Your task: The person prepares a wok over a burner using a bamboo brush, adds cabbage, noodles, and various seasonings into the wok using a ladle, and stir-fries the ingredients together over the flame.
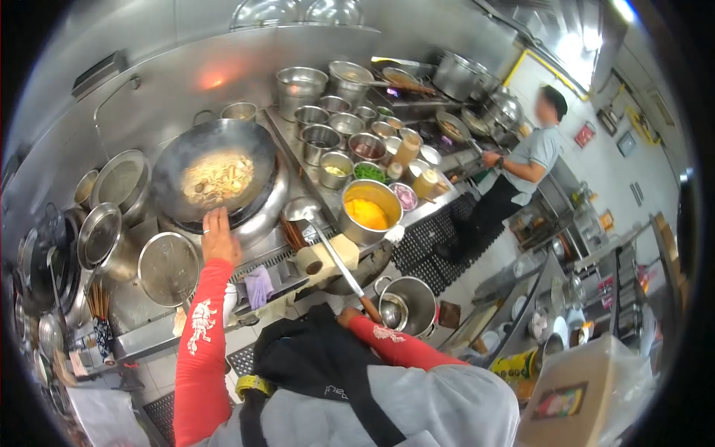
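My left hand (pixel 217 237), in a red sleeve, reaches to the near edge of a large dark wok (pixel 164 175). Its fingers are stretched out over or against the rim; firm contact is hard to judge. Inside the wok lie pale noodles (pixel 217 179) with brown pieces. My right hand (pixel 347 317) is low, against my black apron (pixel 298 346), its fingers hidden. Close beside it is the wooden handle end of a long metal ladle (pixel 339 261), whose bowl rests on the counter side near the wok. I cannot see the hand gripping it.
Right of the wok stand several metal pots, an orange-filled pot (pixel 370 214), chopped greens (pixel 369 172) and squeeze bottles (pixel 407 150). Strainers (pixel 169 270) sit on the left. A steel pot (pixel 415 299) is by my right arm. A co-worker (pixel 532 156) stands at the far stove.
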Available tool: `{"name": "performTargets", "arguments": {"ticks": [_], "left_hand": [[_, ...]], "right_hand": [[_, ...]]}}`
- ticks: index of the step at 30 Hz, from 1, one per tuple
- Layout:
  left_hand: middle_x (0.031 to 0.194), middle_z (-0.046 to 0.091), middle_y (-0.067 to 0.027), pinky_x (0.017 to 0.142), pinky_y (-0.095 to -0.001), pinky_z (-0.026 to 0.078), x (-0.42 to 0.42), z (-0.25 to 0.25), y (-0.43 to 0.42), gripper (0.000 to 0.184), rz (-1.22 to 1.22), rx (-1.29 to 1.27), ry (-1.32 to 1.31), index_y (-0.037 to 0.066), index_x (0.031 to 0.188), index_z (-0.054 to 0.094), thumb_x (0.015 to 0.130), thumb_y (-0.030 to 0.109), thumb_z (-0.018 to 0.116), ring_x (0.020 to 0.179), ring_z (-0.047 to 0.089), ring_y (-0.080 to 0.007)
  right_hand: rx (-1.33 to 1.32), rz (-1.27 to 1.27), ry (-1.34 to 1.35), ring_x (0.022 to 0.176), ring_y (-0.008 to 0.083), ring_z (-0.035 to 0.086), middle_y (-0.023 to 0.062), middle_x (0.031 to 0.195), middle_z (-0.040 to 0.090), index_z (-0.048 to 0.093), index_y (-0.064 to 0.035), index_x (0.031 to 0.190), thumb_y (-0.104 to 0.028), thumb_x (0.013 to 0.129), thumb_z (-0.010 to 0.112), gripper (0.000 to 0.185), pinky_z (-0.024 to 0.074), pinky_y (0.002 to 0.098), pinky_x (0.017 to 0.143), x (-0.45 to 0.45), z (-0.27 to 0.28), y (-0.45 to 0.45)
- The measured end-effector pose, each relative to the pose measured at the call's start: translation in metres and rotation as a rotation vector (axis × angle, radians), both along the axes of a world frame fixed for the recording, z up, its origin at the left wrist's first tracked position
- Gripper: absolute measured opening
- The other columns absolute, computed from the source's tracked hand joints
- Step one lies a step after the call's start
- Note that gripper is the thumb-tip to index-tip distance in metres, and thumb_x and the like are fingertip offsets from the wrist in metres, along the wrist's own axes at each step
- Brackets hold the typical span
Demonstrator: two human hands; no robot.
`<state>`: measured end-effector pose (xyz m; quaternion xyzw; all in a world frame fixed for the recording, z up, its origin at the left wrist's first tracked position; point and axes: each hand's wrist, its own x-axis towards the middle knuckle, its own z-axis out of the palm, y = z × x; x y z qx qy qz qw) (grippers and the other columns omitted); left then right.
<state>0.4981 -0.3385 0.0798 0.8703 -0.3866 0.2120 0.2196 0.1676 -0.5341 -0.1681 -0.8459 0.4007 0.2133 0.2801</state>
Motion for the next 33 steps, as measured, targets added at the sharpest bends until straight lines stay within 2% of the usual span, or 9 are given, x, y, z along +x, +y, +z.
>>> {"name": "performTargets", "arguments": {"ticks": [7,13,19,22,25,29,30,31,33], "left_hand": [[0.134,0.041,-0.0185,0.106,-0.0441,0.035,0.004,-0.003,0.001,0.073,-0.019,0.021,-0.043,-0.002,0.136,0.036,0.069,0.007,0.064,0.129,0.034,-0.0379],[0.135,0.041,-0.0185,0.106,-0.0438,0.035,0.003,-0.001,0.001,0.074,-0.014,0.019,0.007,-0.002,0.136,0.036,0.069,0.008,0.065,0.129,0.035,-0.0375],[0.132,0.04,-0.0226,0.108,-0.045,0.032,0.002,0.001,0.003,0.075,-0.044,0.001,-0.008,-0.006,0.135,0.034,0.067,0.006,0.064,0.127,0.035,-0.0408],[0.132,0.04,-0.0227,0.108,-0.0451,0.032,0.002,0.002,0.003,0.075,-0.055,-0.009,0.002,-0.006,0.135,0.035,0.067,0.006,0.064,0.127,0.035,-0.0409],[0.133,0.042,-0.02,0.108,-0.0449,0.034,0.001,0.002,0.003,0.073,-0.038,-0.011,-0.003,-0.003,0.136,0.037,0.068,0.007,0.063,0.127,0.036,-0.04],[0.13,0.044,-0.0226,0.108,-0.046,0.033,0.007,-0.004,0.002,0.068,-0.032,-0.009,-0.058,-0.006,0.132,0.041,0.067,0.006,0.059,0.124,0.038,-0.0419],[0.136,0.04,-0.0248,0.11,-0.0468,0.03,0.01,-0.008,0.004,0.076,-0.025,0.053,-0.009,-0.005,0.137,0.034,0.07,0.013,0.065,0.127,0.036,-0.0416],[0.134,0.041,-0.0247,0.11,-0.0465,0.03,0.008,-0.005,0.005,0.076,-0.039,0.019,-0.004,-0.005,0.136,0.035,0.069,0.012,0.065,0.126,0.036,-0.0419],[0.132,0.043,-0.0227,0.105,-0.0464,0.036,0.006,-0.003,0.005,0.074,-0.031,-0.012,-0.013,-0.004,0.134,0.037,0.067,0.009,0.065,0.125,0.038,-0.0412]], "right_hand": [[0.014,-0.054,-0.019,0.093,0.0389,0.065,0.0246,0.096,0.067,0.071,0.0007,0.092,-0.041,0.08,0.061,0.044,0.0491,0.045,0.087,0.009,0.014,0.006],[-0.003,-0.017,-0.034,0.094,0.0393,0.065,0.0252,0.096,0.067,0.071,0.0016,0.092,-0.041,0.08,0.062,0.046,0.0485,0.044,0.088,0.015,0.014,0.007],[0.015,0.062,-0.046,0.096,0.0394,0.064,0.0246,0.097,0.067,0.071,0.0005,0.093,-0.042,0.08,0.062,0.046,0.0482,0.0436,0.089,0.017,0.028,0.007],[0.047,0.032,-0.046,0.095,0.0427,0.063,0.0269,0.099,0.066,0.07,0.001,0.094,-0.039,0.082,0.056,0.044,0.049,0.047,0.087,0.017,0.03,0.008],[0.028,0.056,-0.038,0.095,0.0425,0.063,0.0269,0.099,0.065,0.07,0.001,0.095,-0.039,0.082,0.056,0.044,0.0489,0.047,0.087,0.018,0.028,0.009],[-0.005,0.066,-0.018,0.098,0.038,0.064,0.0224,0.1,0.068,0.072,-0.0013,0.093,-0.044,0.079,0.063,0.046,0.0486,0.0436,0.089,0.018,0.021,0.007],[-0.009,0.083,0.012,0.098,0.0379,0.064,0.0222,0.1,0.068,0.072,-0.0016,0.092,-0.044,0.079,0.063,0.045,0.0485,0.0437,0.089,0.017,0.015,0.004],[-0.02,0.053,0.009,0.097,0.0375,0.065,0.022,0.099,0.068,0.072,-0.0016,0.092,-0.043,0.078,0.063,0.045,0.0487,0.0433,0.089,0.016,-0.001,0.0],[-0.044,0.047,0.007,0.094,0.0365,0.066,0.0214,0.096,0.068,0.072,-0.0018,0.09,-0.043,0.078,0.064,0.043,0.049,0.0425,0.088,0.013,-0.02,-0.003]]}}
